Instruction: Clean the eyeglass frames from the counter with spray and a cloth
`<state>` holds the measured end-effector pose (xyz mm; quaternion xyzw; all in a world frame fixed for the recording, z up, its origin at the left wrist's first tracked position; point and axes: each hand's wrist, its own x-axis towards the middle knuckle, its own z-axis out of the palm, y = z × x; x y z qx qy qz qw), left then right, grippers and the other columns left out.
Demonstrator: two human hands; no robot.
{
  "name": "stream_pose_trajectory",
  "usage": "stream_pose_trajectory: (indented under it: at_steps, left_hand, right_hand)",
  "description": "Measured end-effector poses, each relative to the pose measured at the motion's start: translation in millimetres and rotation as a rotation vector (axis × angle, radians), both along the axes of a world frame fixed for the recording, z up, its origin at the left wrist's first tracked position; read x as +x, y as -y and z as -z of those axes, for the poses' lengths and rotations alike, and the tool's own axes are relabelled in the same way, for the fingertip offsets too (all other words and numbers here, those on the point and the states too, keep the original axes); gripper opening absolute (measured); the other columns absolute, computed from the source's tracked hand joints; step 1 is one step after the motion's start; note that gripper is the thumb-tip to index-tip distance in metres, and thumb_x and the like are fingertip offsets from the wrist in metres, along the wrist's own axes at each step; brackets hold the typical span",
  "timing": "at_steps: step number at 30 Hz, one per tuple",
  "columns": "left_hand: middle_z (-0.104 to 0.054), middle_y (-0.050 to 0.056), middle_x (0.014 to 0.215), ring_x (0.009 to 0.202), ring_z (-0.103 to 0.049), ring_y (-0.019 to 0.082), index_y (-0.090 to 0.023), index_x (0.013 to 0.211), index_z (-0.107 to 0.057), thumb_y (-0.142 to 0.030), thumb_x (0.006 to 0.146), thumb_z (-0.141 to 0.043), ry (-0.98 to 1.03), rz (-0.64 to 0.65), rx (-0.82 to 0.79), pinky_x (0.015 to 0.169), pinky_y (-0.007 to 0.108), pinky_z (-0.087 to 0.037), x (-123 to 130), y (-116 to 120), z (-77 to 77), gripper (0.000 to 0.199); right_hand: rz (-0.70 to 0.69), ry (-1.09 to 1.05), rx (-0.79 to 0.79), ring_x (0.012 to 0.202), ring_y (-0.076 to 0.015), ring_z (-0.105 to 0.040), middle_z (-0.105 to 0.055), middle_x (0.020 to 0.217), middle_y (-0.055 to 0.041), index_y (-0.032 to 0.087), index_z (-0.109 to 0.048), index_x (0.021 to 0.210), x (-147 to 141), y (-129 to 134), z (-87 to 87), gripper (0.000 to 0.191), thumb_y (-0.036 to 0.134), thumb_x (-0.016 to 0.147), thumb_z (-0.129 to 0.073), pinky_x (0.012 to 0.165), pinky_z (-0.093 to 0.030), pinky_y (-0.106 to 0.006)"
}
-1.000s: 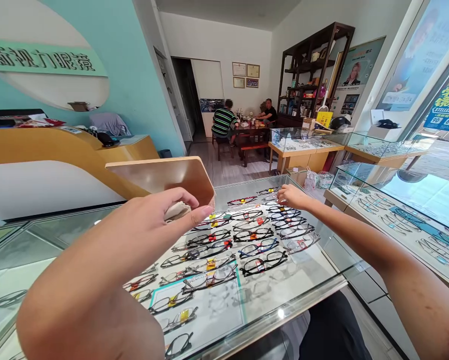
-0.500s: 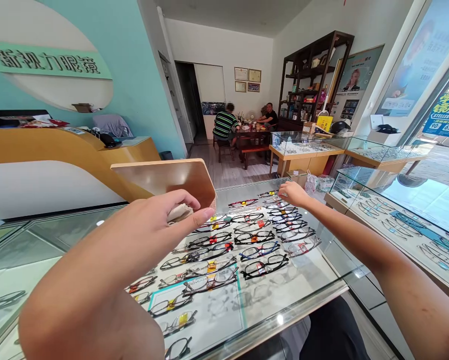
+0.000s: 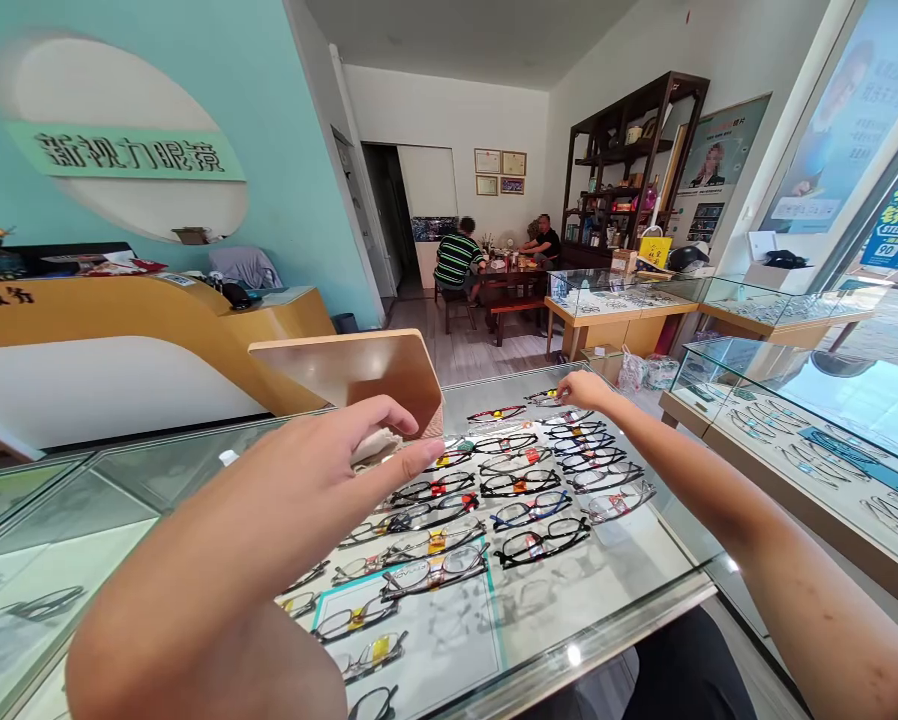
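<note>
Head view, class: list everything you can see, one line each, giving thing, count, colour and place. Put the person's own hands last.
glasses: dozens, mixed black, red, blue and clear frames, in rows inside the near case
case: one, glass top, directly below the hands
mirror: one, tan back, standing on the case
cloth: one, pale, tucked in the left hand
counter: one, yellow and white, at left
sign: one, green, on the teal wall
shelf: one, dark wood, at the back right
people: two, seated at the far table
left hand: holding the cloth, above the case
right hand: fingers bent, at the case's far end
</note>
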<state>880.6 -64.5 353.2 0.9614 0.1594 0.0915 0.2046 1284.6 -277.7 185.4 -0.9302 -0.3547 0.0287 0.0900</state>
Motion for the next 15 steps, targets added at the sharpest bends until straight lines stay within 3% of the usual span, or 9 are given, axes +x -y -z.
stream_pose_trajectory:
  at_steps: [4, 7, 9, 11, 15]
  left_hand:
    - [-0.073, 0.003, 0.073, 0.058, -0.063, 0.025, -0.033, 0.107, -0.078, -0.080, 0.084, -0.064, 0.000, -0.001, -0.001, 0.048, 0.031, -0.038, 1.8, 2.2, -1.0, 0.054]
    - [-0.073, 0.003, 0.073, 0.055, -0.061, 0.024, -0.032, 0.106, -0.079, -0.080, 0.084, -0.065, 0.072, 0.012, -0.019, 0.047, 0.032, -0.036, 6.5, 3.5, -1.2, 0.055]
    - [-0.074, 0.004, 0.074, 0.055, -0.060, 0.023, -0.031, 0.104, -0.079, -0.079, 0.087, -0.063, 0.137, 0.024, -0.021, 0.047, 0.031, -0.035, 11.2, 5.9, -1.7, 0.054]
    - [-0.073, 0.003, 0.074, 0.053, -0.057, 0.021, -0.030, 0.103, -0.078, -0.077, 0.092, -0.060, 0.199, 0.028, -0.018, 0.047, 0.031, -0.034, 16.8, 10.0, -2.2, 0.051]
    - [-0.073, 0.003, 0.077, 0.055, -0.054, 0.017, -0.026, 0.101, -0.075, -0.069, 0.100, -0.057, 0.315, 0.041, -0.152, 0.050, 0.029, -0.037, 30.2, 19.8, -0.1, 0.047]
  right_hand:
    - [-0.056, -0.105, 0.280, 0.080, -0.0203, -0.077, -0.081, 0.084, -0.0058, 0.015, -0.077, 0.107, -18.5, 7.3, -31.4, 0.022, 0.033, 0.102, -0.066, 0.081, -0.061, -0.034]
    - [-0.191, -0.154, 0.509, 0.089, -0.0194, -0.078, -0.085, 0.103, -0.0090, 0.016, -0.071, 0.123, -54.0, 3.6, -59.7, 0.031, 0.036, 0.104, -0.056, 0.081, -0.062, -0.031]
    - [-0.322, -0.174, 0.665, 0.099, -0.0191, -0.078, -0.083, 0.114, -0.0078, 0.020, -0.072, 0.121, -88.2, -2.1, -80.1, 0.029, 0.038, 0.103, -0.057, 0.088, -0.061, -0.032]
    - [-0.509, -0.188, 0.878, 0.097, -0.0195, -0.076, -0.082, 0.112, -0.0067, 0.021, -0.076, 0.113, -125.8, -7.7, -100.1, 0.022, 0.031, 0.098, -0.063, 0.090, -0.060, -0.036]
    - [-0.662, -0.055, 0.976, 0.097, -0.0185, -0.073, -0.082, 0.108, -0.0032, 0.024, -0.080, 0.112, -186.0, -14.0, -128.1, 0.025, 0.021, 0.101, -0.059, 0.088, -0.056, -0.035]
